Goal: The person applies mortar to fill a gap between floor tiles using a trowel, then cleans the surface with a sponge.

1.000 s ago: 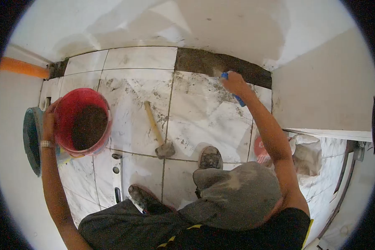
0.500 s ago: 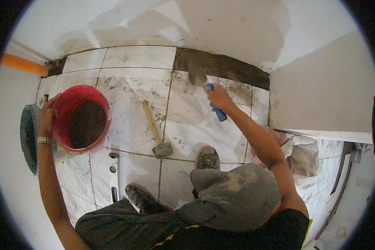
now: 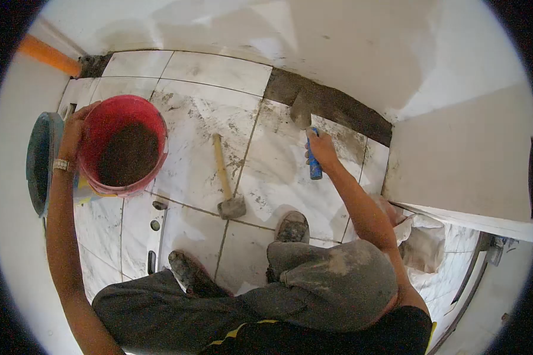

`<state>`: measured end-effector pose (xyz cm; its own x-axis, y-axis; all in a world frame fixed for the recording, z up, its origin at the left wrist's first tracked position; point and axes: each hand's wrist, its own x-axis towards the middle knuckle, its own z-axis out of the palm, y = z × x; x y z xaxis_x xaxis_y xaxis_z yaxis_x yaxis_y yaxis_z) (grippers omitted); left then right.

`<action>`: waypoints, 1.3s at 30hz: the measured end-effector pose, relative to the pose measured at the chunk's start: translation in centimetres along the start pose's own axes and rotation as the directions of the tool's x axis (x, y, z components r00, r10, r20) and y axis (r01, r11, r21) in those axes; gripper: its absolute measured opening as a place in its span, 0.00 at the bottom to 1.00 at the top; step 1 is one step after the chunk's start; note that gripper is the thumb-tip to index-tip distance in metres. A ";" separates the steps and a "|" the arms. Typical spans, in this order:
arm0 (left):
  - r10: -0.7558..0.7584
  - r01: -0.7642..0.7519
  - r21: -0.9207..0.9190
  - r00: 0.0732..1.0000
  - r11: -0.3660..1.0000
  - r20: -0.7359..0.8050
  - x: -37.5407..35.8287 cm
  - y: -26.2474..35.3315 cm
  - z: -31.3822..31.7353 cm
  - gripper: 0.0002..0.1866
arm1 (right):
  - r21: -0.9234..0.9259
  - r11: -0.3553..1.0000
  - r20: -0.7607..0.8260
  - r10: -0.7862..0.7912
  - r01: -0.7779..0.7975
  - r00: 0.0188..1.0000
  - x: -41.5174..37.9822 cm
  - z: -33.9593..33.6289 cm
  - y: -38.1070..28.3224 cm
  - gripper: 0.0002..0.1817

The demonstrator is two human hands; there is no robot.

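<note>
My right hand (image 3: 321, 148) is wrapped round the blue handle of a trowel (image 3: 301, 112). The trowel's blade lies over the edge of a dark mortar strip (image 3: 349, 112) along the wall, where a tile row stops. My left hand (image 3: 73, 131) grips the rim of a red bucket (image 3: 108, 118) from its left side. Dark, crumbly mortar (image 3: 130, 155) sits in the bucket, whose mouth faces me. The left fingers are partly hidden behind the rim. Between my hands a mallet (image 3: 224, 177) with a wooden handle rests on the dirty white tiles (image 3: 201, 136).
A spirit level (image 3: 155, 236) lies left of my shoes. Beyond my left wrist stands a dark green container (image 3: 38, 165). An orange pipe (image 3: 50, 54) meets the far left corner. At right, a wall block (image 3: 456, 171) juts out, with a pale sack (image 3: 423, 242) below it.
The camera view has turned slightly. The trowel, blurred before, is now sharp, and its handle points more straight toward me. My left hand keeps its hold on the bucket.
</note>
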<state>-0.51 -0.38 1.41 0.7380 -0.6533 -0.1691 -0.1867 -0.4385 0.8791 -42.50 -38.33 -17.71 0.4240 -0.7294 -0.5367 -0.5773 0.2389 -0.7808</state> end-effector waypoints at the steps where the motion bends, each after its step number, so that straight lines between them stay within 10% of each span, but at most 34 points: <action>1: 0.020 -0.019 0.049 1.000 0.999 -0.011 -0.1 0.2 0.1 0.25 | -0.057 0.998 0.033 -0.007 0.009 0.999 0.1 0.0 -0.3 0.20; 15: -0.048 0.048 -0.033 0.999 0.998 -0.011 1.6 -2.3 -1.6 0.29 | -0.428 0.866 0.250 -0.162 0.259 0.955 0.9 1.6 -2.0 0.20; 20: -0.057 0.057 -0.078 0.998 0.995 0.003 1.8 -2.9 -1.8 0.29 | -0.747 0.523 0.292 -0.296 0.410 0.910 1.8 0.9 -1.1 0.24; 30: -0.041 0.040 -0.049 0.999 0.998 -0.030 -0.1 -1.4 -0.8 0.23 | -0.855 0.374 0.217 -0.371 0.359 0.903 -2.9 -2.3 -5.4 0.22; 32: -0.044 0.043 -0.037 0.999 0.998 -0.021 0.3 -2.2 -1.6 0.22 | -0.902 0.181 0.288 -0.422 0.391 0.860 -2.5 -3.2 -5.2 0.22; 39: 0.009 -0.005 0.136 1.000 0.991 -0.022 0.0 -1.1 -1.4 0.24 | -0.858 0.308 0.263 -0.426 0.412 0.866 -3.5 -0.2 -5.1 0.19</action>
<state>0.63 0.94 1.03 0.7505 -0.6432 -0.1517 -0.2774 -0.5150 0.8111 -41.18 -37.14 -11.80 0.7966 -0.5646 -0.2159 -0.6013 -0.7767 -0.1874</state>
